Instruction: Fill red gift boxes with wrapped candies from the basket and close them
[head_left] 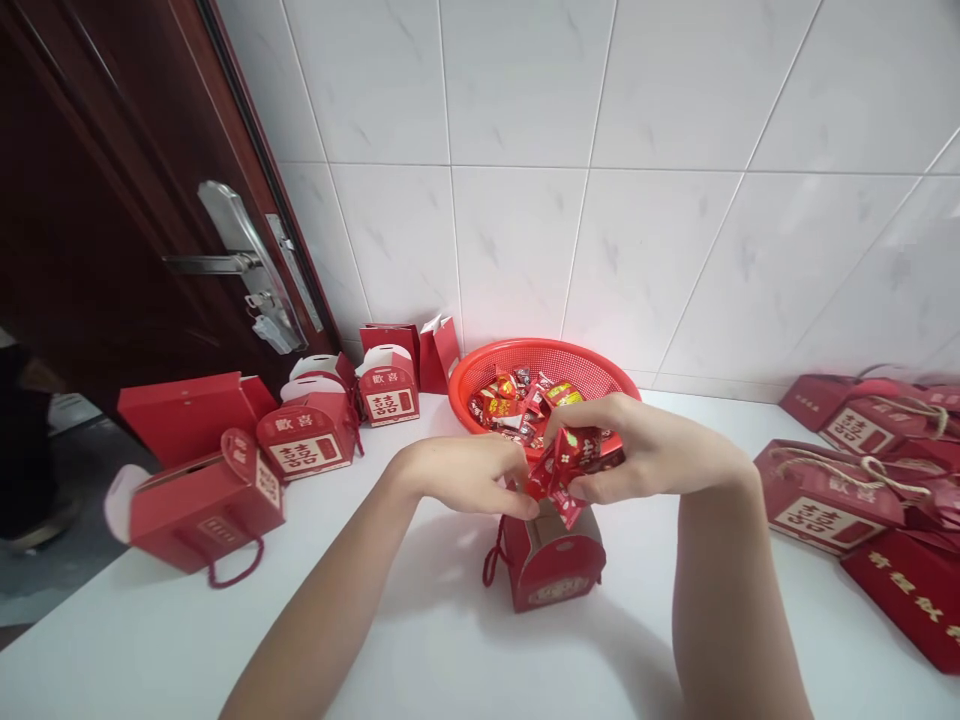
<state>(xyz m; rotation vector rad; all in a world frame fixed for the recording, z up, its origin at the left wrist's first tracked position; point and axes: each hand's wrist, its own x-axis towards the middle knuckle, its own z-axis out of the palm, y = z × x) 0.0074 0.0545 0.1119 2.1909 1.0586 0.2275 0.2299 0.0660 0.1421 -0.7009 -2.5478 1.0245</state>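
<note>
A small red gift box (556, 562) with a cord handle stands on the white table, its top open. Bent over its left upper edge, my left hand (472, 475) grips the rim, with the thumb near the opening and the other fingertips partly hidden. My right hand (645, 450) is closed around several red-wrapped candies (566, 470) right above the opening. Just behind both hands sits a red plastic basket (480, 362) with more wrapped candies (517, 400) inside.
Red boxes (304, 440) stand at the left, one open box (206, 505) lying near the edge. At the right are boxes tied with twine (832, 500) and a dark red packet (911, 595). A tiled wall (517, 240) rises behind; a brown door (150, 130) stands left.
</note>
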